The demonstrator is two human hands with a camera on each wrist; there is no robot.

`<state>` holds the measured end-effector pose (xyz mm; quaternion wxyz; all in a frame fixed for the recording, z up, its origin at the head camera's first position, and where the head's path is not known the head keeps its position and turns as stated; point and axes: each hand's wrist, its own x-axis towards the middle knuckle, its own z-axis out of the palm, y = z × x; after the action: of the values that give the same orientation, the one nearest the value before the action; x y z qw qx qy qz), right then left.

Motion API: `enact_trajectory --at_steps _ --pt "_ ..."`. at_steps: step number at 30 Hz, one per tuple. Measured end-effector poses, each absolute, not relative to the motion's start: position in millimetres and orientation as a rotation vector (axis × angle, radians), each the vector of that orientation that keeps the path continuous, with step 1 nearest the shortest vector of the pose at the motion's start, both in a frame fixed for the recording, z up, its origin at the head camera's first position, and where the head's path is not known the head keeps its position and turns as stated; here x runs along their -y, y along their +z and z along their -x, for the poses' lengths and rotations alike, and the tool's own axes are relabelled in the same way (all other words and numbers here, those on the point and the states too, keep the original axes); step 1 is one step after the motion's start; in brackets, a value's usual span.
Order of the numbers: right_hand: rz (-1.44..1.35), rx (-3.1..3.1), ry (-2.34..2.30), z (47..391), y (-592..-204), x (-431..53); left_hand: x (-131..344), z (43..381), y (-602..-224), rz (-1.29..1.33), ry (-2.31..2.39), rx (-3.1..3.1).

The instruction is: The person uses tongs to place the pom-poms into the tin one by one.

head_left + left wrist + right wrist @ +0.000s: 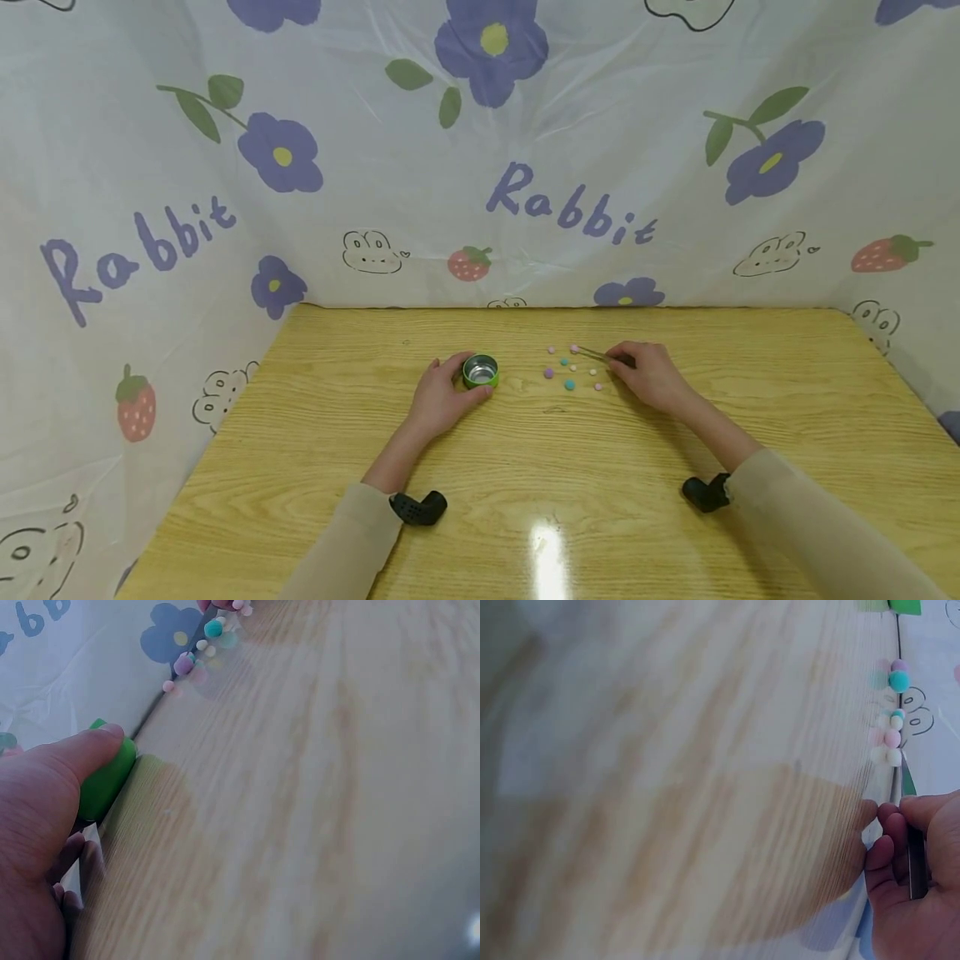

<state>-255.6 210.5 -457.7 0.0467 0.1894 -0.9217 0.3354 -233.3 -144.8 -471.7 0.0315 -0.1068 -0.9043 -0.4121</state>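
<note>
My left hand [441,395] grips a small round tin [481,385], green outside and silvery inside, standing on the table. In the left wrist view the thumb lies along the green side of the tin [109,780]. My right hand [647,372] pinches a pair of metal tweezers [915,855]. Their tips reach a pink ball [574,348] at the back of a loose group; whether they grip it, I cannot tell. Around it lie small balls: a purple ball [548,373], a teal ball [570,385], and several pink, white and teal ones.
The wood-grain table [480,467] runs back to a white curtain [420,192] printed with flowers, rabbits and strawberries. Black wrist devices sit at the left cuff [420,508] and right cuff [707,493]. Light glares off the table front.
</note>
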Motion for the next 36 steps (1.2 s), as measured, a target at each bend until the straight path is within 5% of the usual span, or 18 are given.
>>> enact_trajectory --at_steps 36 --pt "-0.575 2.782 1.025 255.8 -448.7 -207.9 146.2 236.3 -476.3 0.321 -1.259 2.792"
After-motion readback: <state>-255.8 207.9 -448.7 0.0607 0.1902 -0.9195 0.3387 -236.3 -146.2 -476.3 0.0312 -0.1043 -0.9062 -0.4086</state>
